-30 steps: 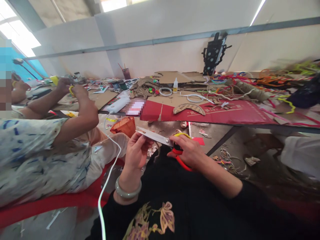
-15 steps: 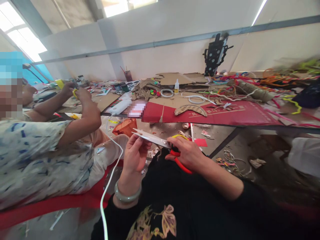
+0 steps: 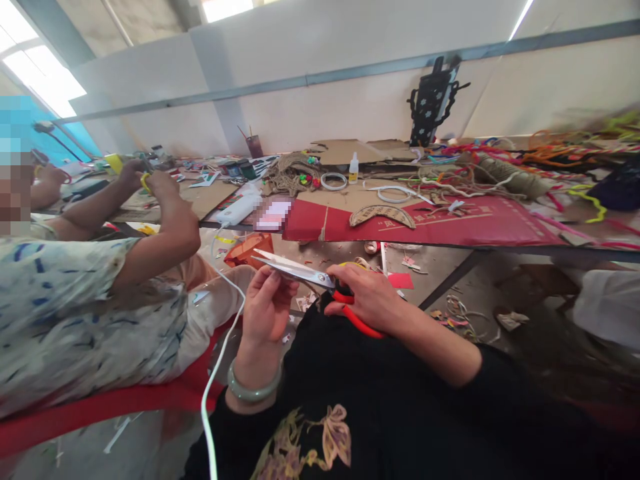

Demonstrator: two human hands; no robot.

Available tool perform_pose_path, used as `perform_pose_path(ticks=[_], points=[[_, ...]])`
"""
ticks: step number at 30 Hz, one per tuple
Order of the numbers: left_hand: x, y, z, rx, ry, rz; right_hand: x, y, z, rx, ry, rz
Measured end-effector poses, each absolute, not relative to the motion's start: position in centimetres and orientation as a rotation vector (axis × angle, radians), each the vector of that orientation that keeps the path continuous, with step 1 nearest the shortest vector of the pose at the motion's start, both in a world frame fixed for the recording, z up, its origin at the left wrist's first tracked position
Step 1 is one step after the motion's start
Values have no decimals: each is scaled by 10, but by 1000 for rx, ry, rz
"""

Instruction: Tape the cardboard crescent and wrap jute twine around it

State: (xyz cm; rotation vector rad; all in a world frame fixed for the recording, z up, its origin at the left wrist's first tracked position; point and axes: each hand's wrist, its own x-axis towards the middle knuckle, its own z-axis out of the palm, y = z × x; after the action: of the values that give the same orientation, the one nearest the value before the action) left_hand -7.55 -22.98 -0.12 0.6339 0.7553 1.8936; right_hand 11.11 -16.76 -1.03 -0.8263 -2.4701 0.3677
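My right hand (image 3: 374,301) grips a pair of scissors (image 3: 300,270) by its red and yellow handles. The steel blades stand slightly apart and reach leftward over the fingertips of my left hand (image 3: 266,308). Thumb and fingers of that hand are pinched together just under the blades; whatever they hold is too small or hidden to make out. A pale green bangle (image 3: 254,388) circles my left wrist. Both hands are above my lap, in front of the table edge.
On the table lie a red board (image 3: 440,223), a curved cardboard piece (image 3: 383,216), a small glue bottle (image 3: 354,170), white rings and a twine spool (image 3: 515,179). A white cable (image 3: 231,327) hangs at my left. Beside me sits a co-worker (image 3: 95,287). Scraps litter the floor.
The scissors have shifted slightly left and up over my left fingers, and their blades look a little wider apart. A small brown piece seen by the blades earlier no longer shows.
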Motion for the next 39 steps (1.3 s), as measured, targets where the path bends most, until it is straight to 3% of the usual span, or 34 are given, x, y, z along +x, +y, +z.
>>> perform_pose_path(ticks=[28,35,39], points=[[-86,-230,-2,520,768,1962,100,-160,-4,-695,-2582,302],[-96,-230,-2,555,806,1926,100,-142,10,-896,-2495,406],[-97,-227,-1,538,808,1932,128,-120,18,-1124,-2453,263]])
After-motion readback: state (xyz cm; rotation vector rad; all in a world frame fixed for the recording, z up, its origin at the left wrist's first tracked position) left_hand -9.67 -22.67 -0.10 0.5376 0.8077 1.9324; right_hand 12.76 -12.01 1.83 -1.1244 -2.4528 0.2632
